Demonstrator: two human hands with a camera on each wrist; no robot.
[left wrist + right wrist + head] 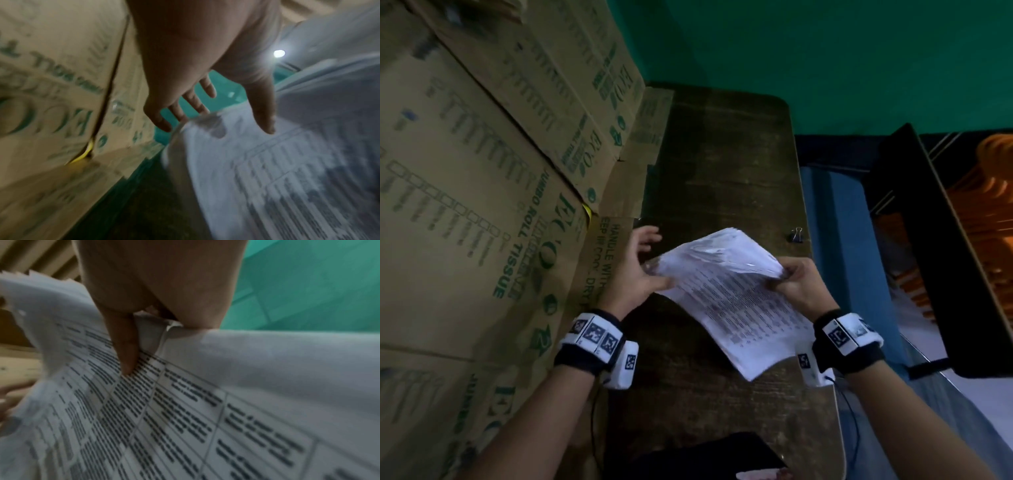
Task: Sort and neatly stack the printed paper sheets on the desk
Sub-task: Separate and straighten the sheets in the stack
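White printed paper sheets, a loose bundle, curl above the dark wooden desk at mid-frame. The right hand pinches their right corner between thumb and curled fingers. The left hand is spread, with its thumb at the sheets' left edge. Farther up, a black binder clip lies near the desk's right edge. Cardboard boxes fill the left of the frame.

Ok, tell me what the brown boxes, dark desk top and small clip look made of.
Brown green-printed boxes: cardboard, matte; folded flaps, seams.
Dark desk top: probably wood or laminate; streaked grain, dull sheen.
Small black binder clip: likely metal; thin wire handles.
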